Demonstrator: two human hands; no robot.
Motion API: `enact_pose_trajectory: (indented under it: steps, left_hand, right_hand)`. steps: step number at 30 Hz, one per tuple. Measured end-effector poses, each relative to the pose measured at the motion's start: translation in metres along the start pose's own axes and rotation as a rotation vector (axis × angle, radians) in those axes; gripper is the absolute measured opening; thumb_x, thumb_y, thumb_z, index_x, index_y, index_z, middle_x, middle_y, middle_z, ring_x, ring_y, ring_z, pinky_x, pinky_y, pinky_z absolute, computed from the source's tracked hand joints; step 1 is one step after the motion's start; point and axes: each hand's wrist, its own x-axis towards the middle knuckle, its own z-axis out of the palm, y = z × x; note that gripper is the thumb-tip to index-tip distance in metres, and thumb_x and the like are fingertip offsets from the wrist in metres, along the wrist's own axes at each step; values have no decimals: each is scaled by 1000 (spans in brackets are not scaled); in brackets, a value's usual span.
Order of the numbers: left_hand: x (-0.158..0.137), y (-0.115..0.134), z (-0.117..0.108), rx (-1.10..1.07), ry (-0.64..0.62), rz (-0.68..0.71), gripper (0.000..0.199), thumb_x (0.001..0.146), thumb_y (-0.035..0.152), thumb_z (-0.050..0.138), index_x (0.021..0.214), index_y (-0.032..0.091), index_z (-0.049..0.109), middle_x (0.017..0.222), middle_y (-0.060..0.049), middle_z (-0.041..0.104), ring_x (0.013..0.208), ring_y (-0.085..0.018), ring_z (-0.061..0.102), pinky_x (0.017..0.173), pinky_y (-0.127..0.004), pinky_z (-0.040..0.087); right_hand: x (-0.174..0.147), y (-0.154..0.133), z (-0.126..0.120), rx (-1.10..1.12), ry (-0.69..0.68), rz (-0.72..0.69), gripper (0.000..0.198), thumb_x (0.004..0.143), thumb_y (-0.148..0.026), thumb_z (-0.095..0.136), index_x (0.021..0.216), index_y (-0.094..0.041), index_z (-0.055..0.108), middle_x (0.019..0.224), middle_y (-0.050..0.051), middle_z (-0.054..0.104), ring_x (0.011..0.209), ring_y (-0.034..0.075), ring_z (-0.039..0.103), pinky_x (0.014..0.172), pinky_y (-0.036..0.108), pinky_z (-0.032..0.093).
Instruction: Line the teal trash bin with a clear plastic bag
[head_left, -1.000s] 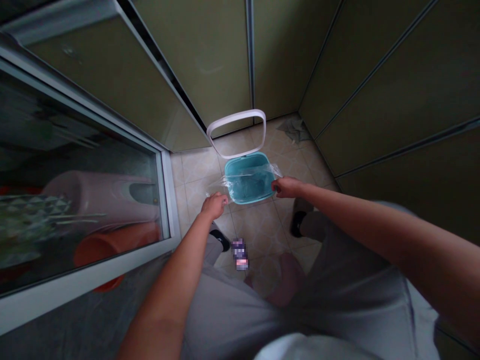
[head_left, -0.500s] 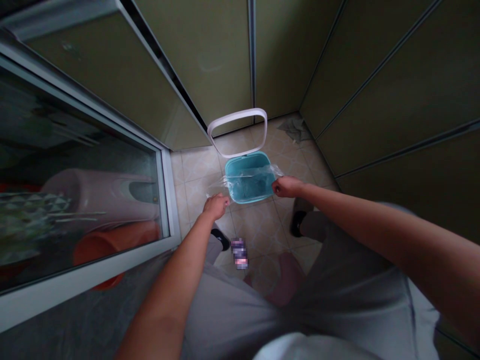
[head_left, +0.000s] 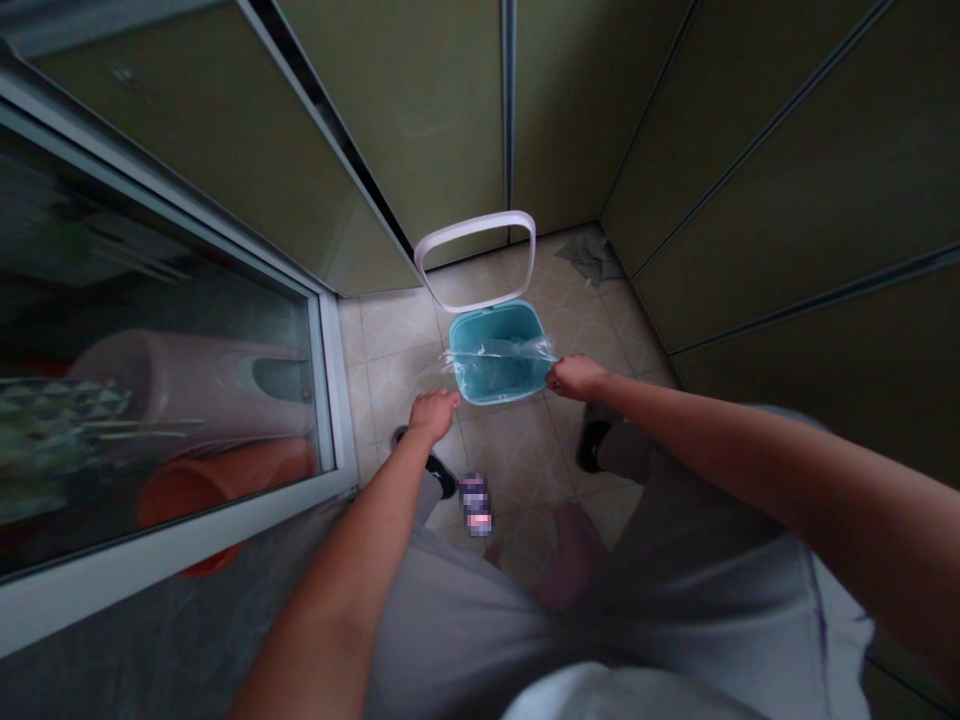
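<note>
A light-blue bin [head_left: 466, 332] stands on the tiled floor, its pale rim frame [head_left: 475, 303] tipped up at the back. A clear plastic bag [head_left: 510, 350] lies loosely in the bin, its edge stretched across the opening. My right hand [head_left: 577, 377] is closed at the bin's right front corner and pinches the bag's edge, which runs taut into the fingers. At the left front corner, my left hand [head_left: 433, 414] is closed with curled fingers, seemingly on the bag's thin edge; the fingertips are partly hidden.
A small pixelated item [head_left: 476, 505] lies on the floor between my feet. A grey cloth [head_left: 590, 258] sits in the back corner. Cabinet panels [head_left: 397, 110] enclose the back and right. At left is a glass door [head_left: 330, 370], with an orange bucket [head_left: 247, 475] behind it.
The bag's edge is drawn tauter towards my right hand, and less film sticks out at the left. Both hands stay near the bin's front corners.
</note>
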Motion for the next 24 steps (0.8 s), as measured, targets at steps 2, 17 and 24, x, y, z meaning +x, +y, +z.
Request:
enact_pose_trajectory:
  steps: [2, 17, 24]
  left_hand:
    - [0, 0, 3, 22, 11, -7, 29, 103, 25, 41, 108, 27, 69, 108, -8, 68, 106, -25, 61, 88, -36, 43]
    - [4, -3, 18, -58, 68, -147, 28, 100, 24, 43, 109, 26, 70, 112, -11, 69, 108, -28, 63, 88, -38, 47]
    - [20, -9, 14, -301, 99, -358, 37, 96, 29, 51, 129, 31, 67, 127, -8, 70, 110, -23, 67, 88, -32, 51]
  right_hand:
    - [0, 1, 3, -27, 8, 3, 21, 92, -31, 61, 97, -22, 79, 104, 12, 76, 101, 25, 70, 84, 30, 47]
    - [1, 5, -2, -1, 54, 53, 24, 90, -30, 60, 101, -28, 81, 109, 7, 78, 96, 24, 70, 74, 28, 45]
    - [1, 7, -11, 67, 90, 91, 29, 92, -36, 54, 98, -26, 81, 99, 7, 77, 84, 20, 68, 65, 25, 40]
